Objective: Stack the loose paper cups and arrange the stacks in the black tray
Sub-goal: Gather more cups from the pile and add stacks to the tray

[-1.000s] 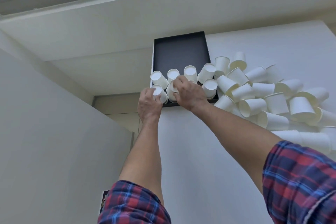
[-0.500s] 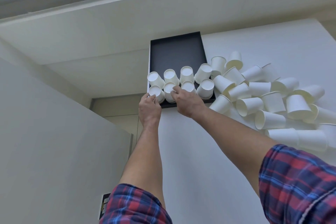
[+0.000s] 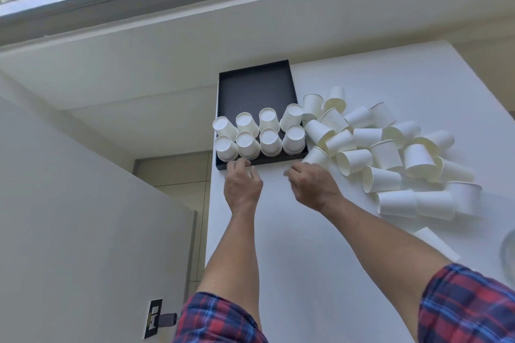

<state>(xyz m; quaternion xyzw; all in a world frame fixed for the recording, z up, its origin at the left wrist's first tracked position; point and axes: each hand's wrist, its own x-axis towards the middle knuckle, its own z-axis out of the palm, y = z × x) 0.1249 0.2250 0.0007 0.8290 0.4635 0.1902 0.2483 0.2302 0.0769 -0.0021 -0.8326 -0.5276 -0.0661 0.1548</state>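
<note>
8 cup stacks sitting in the black tray, loose cups still waiting

The black tray (image 3: 255,89) is holding 8 upside-down cup stacks (image 3: 259,133) in 2 rows of 4 at its 6 o'clock end, likely packed tight to save room. The left hand (image 3: 242,185) and right hand (image 3: 313,185) are hovering just below the tray, fingers loosely curled, gripping nothing. The loose cups (image 3: 390,153) are lying heaped at the tray's 4 o'clock.
</note>
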